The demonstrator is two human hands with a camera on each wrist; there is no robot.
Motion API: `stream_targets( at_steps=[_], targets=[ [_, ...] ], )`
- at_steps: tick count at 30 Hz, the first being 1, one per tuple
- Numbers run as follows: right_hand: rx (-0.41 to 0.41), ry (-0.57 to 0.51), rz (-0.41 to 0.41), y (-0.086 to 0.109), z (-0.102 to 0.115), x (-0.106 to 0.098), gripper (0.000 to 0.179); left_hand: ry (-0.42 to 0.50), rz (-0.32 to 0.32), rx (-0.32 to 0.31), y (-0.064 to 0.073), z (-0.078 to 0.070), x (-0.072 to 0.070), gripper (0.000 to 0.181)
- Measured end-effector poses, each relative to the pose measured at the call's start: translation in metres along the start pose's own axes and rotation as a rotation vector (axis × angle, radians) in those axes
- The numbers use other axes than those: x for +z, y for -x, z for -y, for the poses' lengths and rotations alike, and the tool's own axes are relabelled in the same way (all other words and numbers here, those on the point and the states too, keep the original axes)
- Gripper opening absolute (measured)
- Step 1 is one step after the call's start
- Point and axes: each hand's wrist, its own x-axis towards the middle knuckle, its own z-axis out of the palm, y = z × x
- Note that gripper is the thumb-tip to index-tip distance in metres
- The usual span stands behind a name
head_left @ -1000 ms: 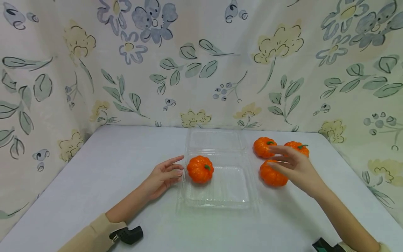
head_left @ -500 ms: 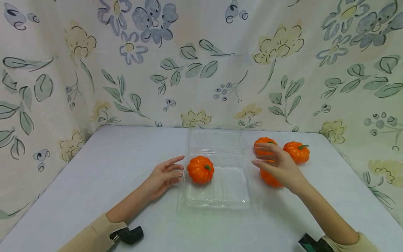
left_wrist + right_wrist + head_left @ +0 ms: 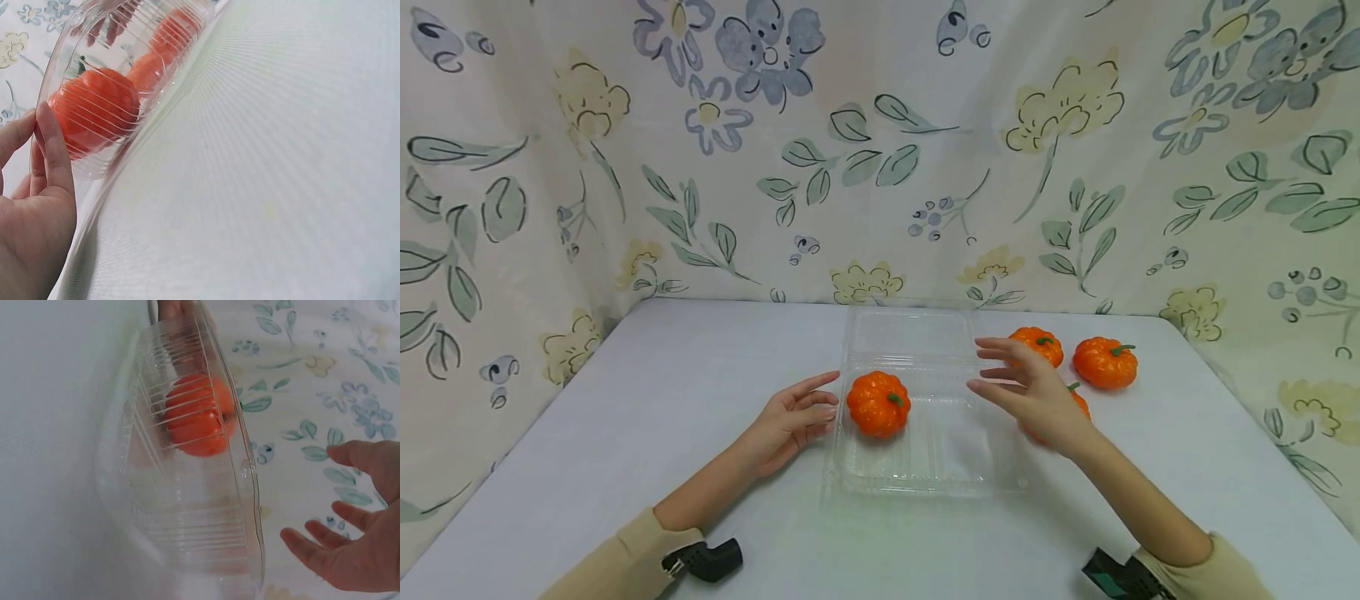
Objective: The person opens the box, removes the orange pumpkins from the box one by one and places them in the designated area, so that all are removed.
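An orange toy pumpkin point(image 3: 878, 404) with a green stem sits in the left part of a clear plastic clamshell container point(image 3: 917, 483), whose lid point(image 3: 917, 333) lies folded back. At the container's left rim rests my left hand point(image 3: 790, 425); in the left wrist view its fingertips point(image 3: 50, 125) touch the clear wall. Above the right side of the container is my right hand point(image 3: 1033, 396), fingers spread and holding nothing. In the right wrist view that hand point(image 3: 356, 531) hovers apart from the rim. Behind it, a front pumpkin point(image 3: 1080, 402) is mostly hidden.
Two more orange pumpkins stand at the back right: one pumpkin point(image 3: 1041, 343) partly behind the right hand, another pumpkin point(image 3: 1105, 363) farther right. A white cloth-covered table point(image 3: 715, 358) bears everything. Behind it hangs a flower-patterned curtain point(image 3: 880, 208).
My right hand has moved left from over the loose pumpkins to the container's right side, uncovering the far right pumpkin. My left hand and the pumpkin in the container stay put.
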Motion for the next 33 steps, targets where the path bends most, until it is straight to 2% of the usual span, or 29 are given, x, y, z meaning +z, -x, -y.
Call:
stream_targets(
  at_steps=[8, 24, 33],
  targets=[
    [0.011, -0.024, 0.007, -0.007, 0.000, 0.018, 0.057, -0.003, -0.005, -0.006, 0.000, 0.000, 0.000, 0.064],
    [0.116, -0.085, 0.064, -0.016, 0.002, 0.064, 0.066, -0.014, 0.012, 0.009, 0.000, 0.001, -0.002, 0.066],
    [0.111, -0.094, 0.092, -0.019, 0.003, 0.079, 0.068, -0.010, 0.001, -0.003, 0.000, 0.000, 0.000, 0.065]
  ],
)
